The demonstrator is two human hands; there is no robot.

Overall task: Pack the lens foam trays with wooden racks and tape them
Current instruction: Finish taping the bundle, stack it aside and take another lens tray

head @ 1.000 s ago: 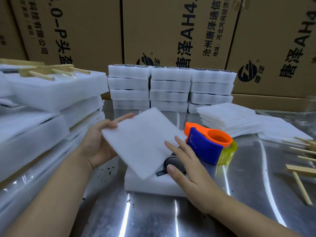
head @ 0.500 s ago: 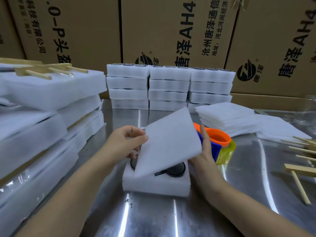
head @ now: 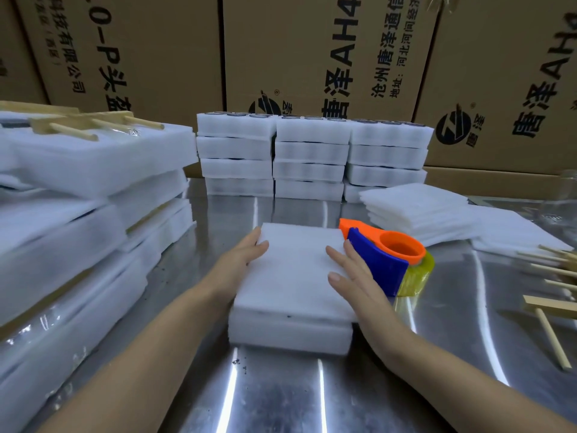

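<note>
A white foam lens tray (head: 288, 334) lies on the steel table in front of me, covered by a thin white foam sheet (head: 296, 270) that hides its lenses. My left hand (head: 246, 257) rests against the sheet's left edge with straight fingers. My right hand (head: 352, 276) lies flat on the sheet's right side. An orange and blue tape dispenser (head: 387, 260) with yellowish tape stands just right of the tray, touching my right hand. Wooden racks (head: 552, 310) lie at the table's right edge.
Taped foam packs (head: 78, 195) with a wooden rack (head: 87, 123) on top pile up at left. Three stacks of lens trays (head: 312, 157) stand at the back before cardboard boxes (head: 327, 54). Loose foam sheets (head: 415, 207) lie at back right.
The foam sheet, held tilted above the tray before, now lies flat on it and covers the dark lenses. Both hands have come down onto the sheet's sides.
</note>
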